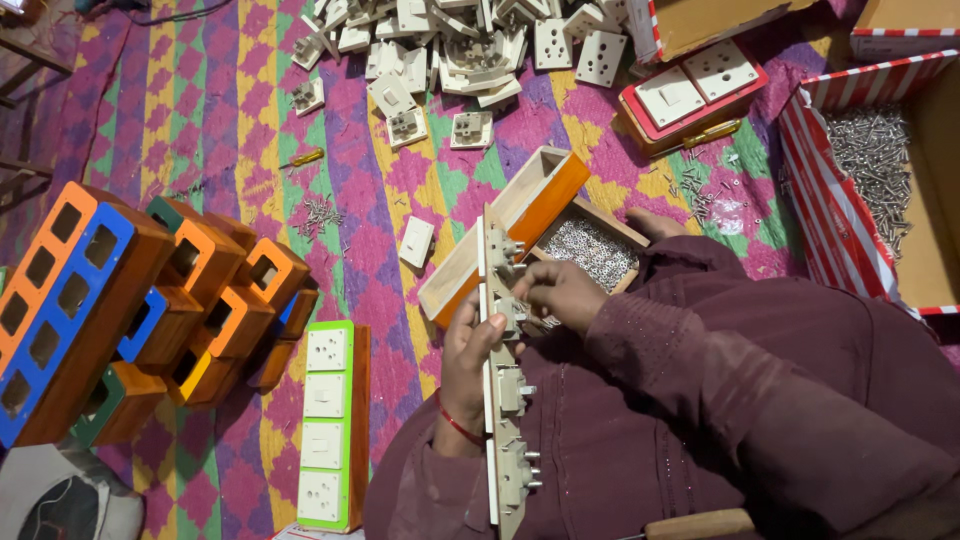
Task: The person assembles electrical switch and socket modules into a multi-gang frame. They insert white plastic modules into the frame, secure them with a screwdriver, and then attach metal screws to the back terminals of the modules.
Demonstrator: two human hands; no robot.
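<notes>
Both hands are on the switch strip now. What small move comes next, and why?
Probably press the second switch home. The left hand grips the upright strip edge-on, the right hand pinches at that switch, and the others already sit in place.

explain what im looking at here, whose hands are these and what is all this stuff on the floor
This is one picture from a camera worn on a person's head, looking down at their own lap. The left hand grips a long panel on edge, with switch and socket modules fitted along it. The right hand touches one module near the top. Just beyond is a small wooden box of screws. On the patterned mat lie a finished green-faced board, a stack of empty coloured wooden boxes, a heap of loose white sockets and a carton of screws.
</notes>
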